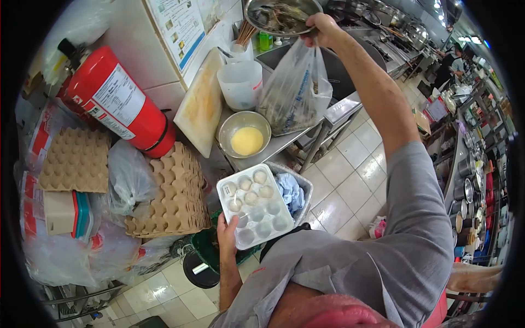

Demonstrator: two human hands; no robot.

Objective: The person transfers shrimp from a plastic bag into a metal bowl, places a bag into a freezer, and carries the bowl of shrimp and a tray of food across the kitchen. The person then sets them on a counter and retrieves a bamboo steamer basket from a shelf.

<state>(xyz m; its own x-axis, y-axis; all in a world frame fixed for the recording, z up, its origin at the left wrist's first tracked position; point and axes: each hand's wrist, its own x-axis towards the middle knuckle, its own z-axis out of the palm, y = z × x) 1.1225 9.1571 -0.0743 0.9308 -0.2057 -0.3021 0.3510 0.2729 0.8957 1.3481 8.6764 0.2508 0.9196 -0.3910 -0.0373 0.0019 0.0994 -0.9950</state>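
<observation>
My left hand (226, 234) is closed on the lower left edge of a white plastic tray (261, 181) with round hollows. Pale, egg-like rounds (259, 176) sit in several of its upper hollows. Stretched far forward, my right hand (324, 29) grips the rim of a metal bowl (261, 15) with dark, shrimp-like food in it. A filled clear plastic bag (292, 98) stands just under that hand; I cannot tell whether the fingers also touch it. Beyond the tray, a metal bowl (223, 134) of yellow liquid like beaten egg rests on the counter.
Brown egg trays (167, 202) are stacked at left beneath a red fire extinguisher (117, 98). A cutting board (199, 104) leans on the wall beside a white plastic jug (240, 85). Behind the bag is a sink (342, 71). Another person (453, 65) stands far right.
</observation>
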